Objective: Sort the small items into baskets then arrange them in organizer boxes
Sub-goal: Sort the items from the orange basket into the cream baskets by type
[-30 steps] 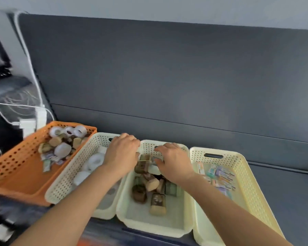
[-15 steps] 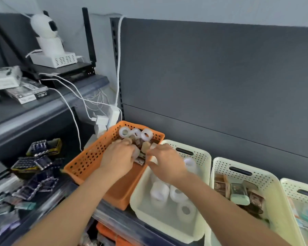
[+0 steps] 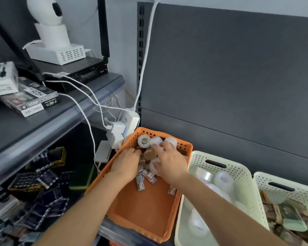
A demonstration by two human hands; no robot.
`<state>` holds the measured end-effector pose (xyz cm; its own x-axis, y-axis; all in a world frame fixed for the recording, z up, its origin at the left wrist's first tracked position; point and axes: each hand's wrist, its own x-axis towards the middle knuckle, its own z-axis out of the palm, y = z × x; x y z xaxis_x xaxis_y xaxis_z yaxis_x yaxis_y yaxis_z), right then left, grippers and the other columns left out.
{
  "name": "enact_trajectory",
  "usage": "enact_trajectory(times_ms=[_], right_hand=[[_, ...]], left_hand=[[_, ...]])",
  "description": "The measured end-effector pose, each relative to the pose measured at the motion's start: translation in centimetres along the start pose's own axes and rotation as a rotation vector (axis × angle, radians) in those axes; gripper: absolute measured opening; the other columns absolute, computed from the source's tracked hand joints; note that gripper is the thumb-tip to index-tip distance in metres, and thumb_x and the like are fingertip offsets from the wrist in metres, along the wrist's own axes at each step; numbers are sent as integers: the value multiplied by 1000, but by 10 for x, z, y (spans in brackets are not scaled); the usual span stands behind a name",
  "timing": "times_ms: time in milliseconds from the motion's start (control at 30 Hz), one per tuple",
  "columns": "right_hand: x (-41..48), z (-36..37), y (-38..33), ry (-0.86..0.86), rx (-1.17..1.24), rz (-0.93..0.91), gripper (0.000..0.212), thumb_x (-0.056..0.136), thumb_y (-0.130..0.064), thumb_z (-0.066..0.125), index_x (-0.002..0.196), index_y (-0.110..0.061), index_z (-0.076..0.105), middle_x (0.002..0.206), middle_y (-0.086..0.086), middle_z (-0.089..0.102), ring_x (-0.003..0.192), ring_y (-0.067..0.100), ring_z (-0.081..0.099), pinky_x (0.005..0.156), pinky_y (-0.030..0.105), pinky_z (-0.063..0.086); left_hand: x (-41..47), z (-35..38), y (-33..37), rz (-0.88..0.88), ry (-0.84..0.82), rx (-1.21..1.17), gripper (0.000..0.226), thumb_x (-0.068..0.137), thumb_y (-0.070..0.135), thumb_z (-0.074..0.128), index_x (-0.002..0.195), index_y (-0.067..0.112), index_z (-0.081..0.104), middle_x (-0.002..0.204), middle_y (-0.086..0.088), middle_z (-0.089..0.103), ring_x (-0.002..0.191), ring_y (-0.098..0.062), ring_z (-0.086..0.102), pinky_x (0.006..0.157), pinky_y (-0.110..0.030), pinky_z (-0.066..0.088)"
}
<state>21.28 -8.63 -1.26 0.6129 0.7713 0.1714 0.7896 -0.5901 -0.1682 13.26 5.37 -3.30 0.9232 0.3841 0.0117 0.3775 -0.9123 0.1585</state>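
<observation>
Background: dark grey shelving back panel [image 3: 229,68] behind a row of baskets.
Orange basket [image 3: 140,215]: leftmost in the row, with mixed small items heaped at its far end and both hands inside it.
Cream basket [image 3: 238,167]: just right of the orange one, holding only white rolls.
Second cream basket [image 3: 292,194]: further right, holding brownish items.
Left hand [image 3: 126,166]: palm down at the heap's left edge, fingers curled into it; I cannot tell whether it holds anything.
Right hand [image 3: 171,164]: fingers spread and bent over the heap, tips touching a white roll; grip unclear.
White rolls [image 3: 144,141]: against the far wall, beyond the fingertips.
Small packets [image 3: 140,183]: between the wrists.
</observation>
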Motion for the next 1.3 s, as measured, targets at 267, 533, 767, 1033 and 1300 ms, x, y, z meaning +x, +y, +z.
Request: enact_trajectory(times_ms=[267, 533, 767, 1033, 1300], right_hand=[[21, 15, -6, -36, 2, 39, 43, 87, -21, 60, 129, -25, 52, 125, 7, 47, 112, 28, 48, 77, 41, 52], [6, -11, 5, 189, 179, 88, 34, 97, -33, 47, 124, -11, 51, 111, 10, 58, 90, 30, 60, 68, 35, 47], [-54, -60, 52, 455, 302, 240, 29, 97, -27, 46, 121, -11, 52, 108, 5, 59, 94, 27, 56, 69, 35, 43], [-163, -91, 144, 526, 165, 518, 35, 99, -29, 39, 130, -14, 43, 116, 4, 58, 98, 28, 57, 68, 33, 39], [-243, -91, 204, 290, 77, 727, 37, 96, -17, 44, 133, -19, 41, 127, 6, 52, 105, 26, 55, 83, 37, 47]], left_hand=[[8, 5, -8, -23, 25, -132, 39, 85, 28, 67, 120, 18, 54, 117, -2, 52, 110, -23, 53, 89, -35, 47], [2, -23, 14, -30, 193, -369, 54, 86, 38, 65, 134, 20, 48, 130, 0, 50, 116, -20, 49, 86, -29, 41], [-6, -48, 102, 141, 271, -529, 51, 83, 38, 68, 130, 23, 52, 121, 4, 55, 112, -16, 49, 87, -28, 40], [-19, -27, 241, 414, 137, -576, 45, 81, 39, 70, 121, 23, 56, 107, 3, 59, 103, -19, 55, 83, -33, 43], [-29, 17, 323, 570, -10, -405, 62, 93, 18, 58, 147, 19, 28, 148, -2, 37, 130, -22, 43, 103, -35, 38]])
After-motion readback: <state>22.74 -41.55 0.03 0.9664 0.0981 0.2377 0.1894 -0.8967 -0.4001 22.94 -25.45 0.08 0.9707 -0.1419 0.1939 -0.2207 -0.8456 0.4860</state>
